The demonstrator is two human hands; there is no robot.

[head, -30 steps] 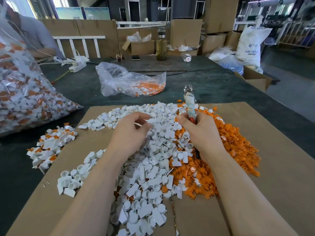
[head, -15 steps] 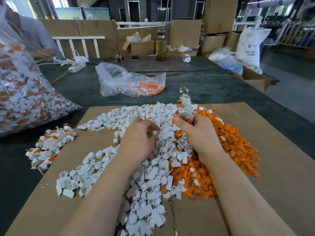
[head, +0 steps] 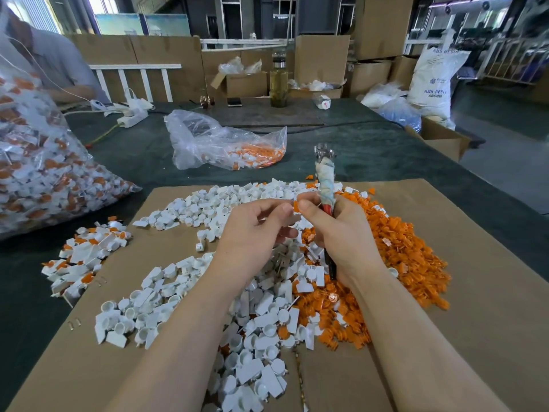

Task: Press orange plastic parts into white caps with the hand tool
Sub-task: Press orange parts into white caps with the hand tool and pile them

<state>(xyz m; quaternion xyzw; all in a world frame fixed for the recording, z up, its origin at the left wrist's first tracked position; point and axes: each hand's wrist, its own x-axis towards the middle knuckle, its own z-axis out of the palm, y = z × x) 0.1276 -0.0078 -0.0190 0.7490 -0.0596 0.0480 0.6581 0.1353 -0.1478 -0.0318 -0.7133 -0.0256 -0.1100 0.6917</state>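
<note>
The cardboard sheet point(head: 463, 292) lies on the table point(head: 371, 156) and bears two heaps: the caps point(head: 166, 319) on its left and middle, the plastic parts point(head: 410, 257) on its right, the two touching where they meet. Above that seam, the left hand point(head: 252, 233) and the right hand point(head: 344, 233) sit side by side, the hand tool point(head: 325, 176) standing upright from the right one. Off the sheet's left edge lies a small pile of assembled pieces point(head: 83, 260); behind that, a full bag point(head: 38, 173). Behind the sheet's far edge lies a slack bag point(head: 222, 144), with a bottle point(head: 278, 81) farther back.
</note>
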